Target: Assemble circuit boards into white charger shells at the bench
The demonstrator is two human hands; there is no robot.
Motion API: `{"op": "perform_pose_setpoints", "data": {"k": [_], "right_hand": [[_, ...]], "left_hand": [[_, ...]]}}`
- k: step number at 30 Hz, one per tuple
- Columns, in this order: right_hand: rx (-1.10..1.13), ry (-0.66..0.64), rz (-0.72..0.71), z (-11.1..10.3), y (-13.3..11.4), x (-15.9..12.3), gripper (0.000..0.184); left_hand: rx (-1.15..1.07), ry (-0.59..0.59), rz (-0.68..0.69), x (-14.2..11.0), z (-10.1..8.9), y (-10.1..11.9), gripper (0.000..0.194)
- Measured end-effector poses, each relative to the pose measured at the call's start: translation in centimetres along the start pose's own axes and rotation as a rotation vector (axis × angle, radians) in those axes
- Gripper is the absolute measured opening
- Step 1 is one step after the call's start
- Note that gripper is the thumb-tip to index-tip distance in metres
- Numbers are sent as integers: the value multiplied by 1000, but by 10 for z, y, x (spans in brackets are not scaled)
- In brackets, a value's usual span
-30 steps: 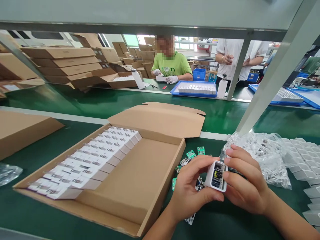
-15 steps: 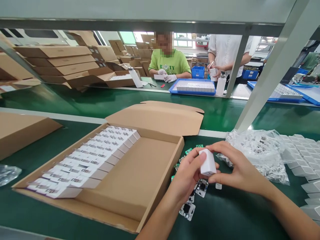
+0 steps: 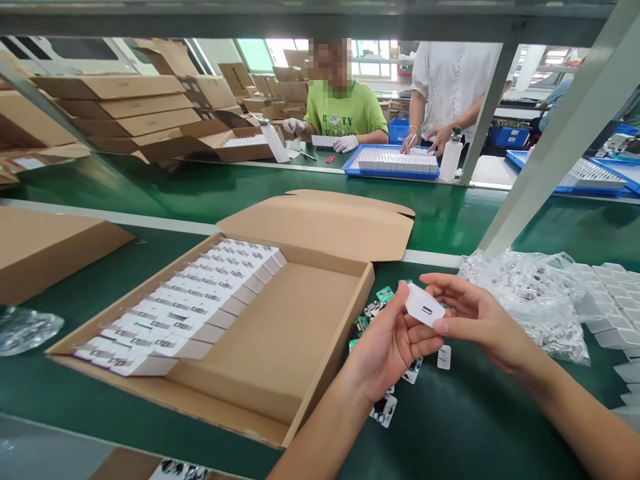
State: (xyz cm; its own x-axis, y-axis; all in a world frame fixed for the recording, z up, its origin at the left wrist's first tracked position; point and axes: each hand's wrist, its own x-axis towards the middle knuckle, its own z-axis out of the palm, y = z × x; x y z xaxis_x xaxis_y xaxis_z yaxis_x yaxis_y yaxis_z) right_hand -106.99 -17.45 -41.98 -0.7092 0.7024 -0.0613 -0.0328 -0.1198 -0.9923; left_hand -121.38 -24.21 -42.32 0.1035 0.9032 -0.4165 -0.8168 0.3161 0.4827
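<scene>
Left hand (image 3: 383,347): pinches one white block (image 3: 424,305) with the thumb at its near left corner; the fingers curl under it
Right hand (image 3: 475,320): pinches the other side of the block; thumb tip on the right corner, fingers behind
Block: up off the table (image 3: 450,427), between both hands; its end with the dark slot (image 3: 427,310) faces the eyes
Care: hold it by its sides, softly but firmly; thumbs should stay off the slot; tip it slowly to look at each edge; too loose a pinch could drop it on the boards (image 3: 385,295)
Boards: in a messy heap by the box (image 3: 265,333); a small cap (image 3: 444,357) lies near the right hand
Box: open; full rows (image 3: 200,293) fill its left part
Right side: clear bag (image 3: 530,287) of bits; white shells (image 3: 613,300) just beside it
</scene>
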Motion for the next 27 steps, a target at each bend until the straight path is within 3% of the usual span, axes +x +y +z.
{"op": "perform_pose_setpoints", "data": {"k": [9,14,18,21,23,25,27], "right_hand": [[-69,-11,-73,2,-6,-9,48],[-246,-40,-173,0,-4,-10,50],[-556,11,-351,-5,-11,-17,64],[-751,22,-420,-8,-20,-28,46],[-890,-28,-389,-10,-19,-36,28],[-1034,-90,-332,-11,-6,-44,22],[-1159,-148,-298,-12,18,-49,24]], "left_hand": [[2,-119,13,-1,-6,-4,46],[58,-164,71,1,-9,-6,36],[110,-34,333,1,-6,-2,29],[124,68,585,-11,-10,-1,33],[168,106,695,-26,-20,-8,36],[206,150,690,-44,-36,-22,35],[207,211,590,-59,-54,-40,33]]}}
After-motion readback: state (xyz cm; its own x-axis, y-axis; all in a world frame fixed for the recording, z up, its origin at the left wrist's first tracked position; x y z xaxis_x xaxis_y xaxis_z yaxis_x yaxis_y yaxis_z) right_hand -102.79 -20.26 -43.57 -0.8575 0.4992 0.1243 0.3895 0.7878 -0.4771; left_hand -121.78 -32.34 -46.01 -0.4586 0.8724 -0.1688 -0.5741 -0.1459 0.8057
